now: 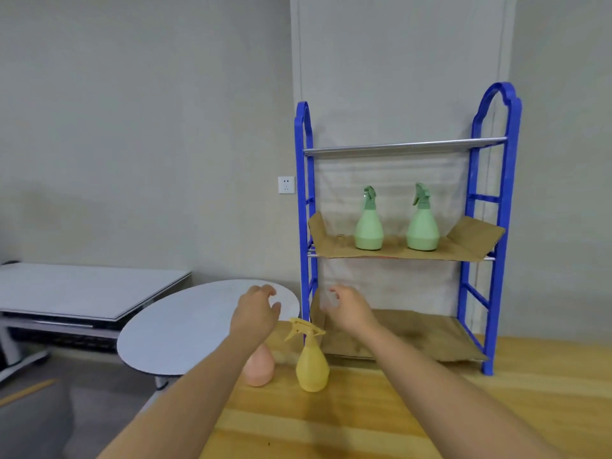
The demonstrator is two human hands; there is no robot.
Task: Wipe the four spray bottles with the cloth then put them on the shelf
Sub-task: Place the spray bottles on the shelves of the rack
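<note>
Four plastic spray bottles counted. Two pale green ones stand upright, side by side and apart, on the cardboard-lined middle tier of the blue plastic shelf rack: left green bottle, right green bottle. Two stand on the near wooden tabletop, left of the rack's foot: a yellow spray bottle, upright with its trigger head showing, and just to its left a pink spray bottle, its top hidden behind the left forearm.

Two bare hands are raised above the table bottles. Left hand: fingers loosely curled, half open, holding nothing. Right hand: fingers curled inward, blurred; no grasped object can be made out. No cloth in view.

Rack has three tiers; top and bottom hold no bottles.
</note>
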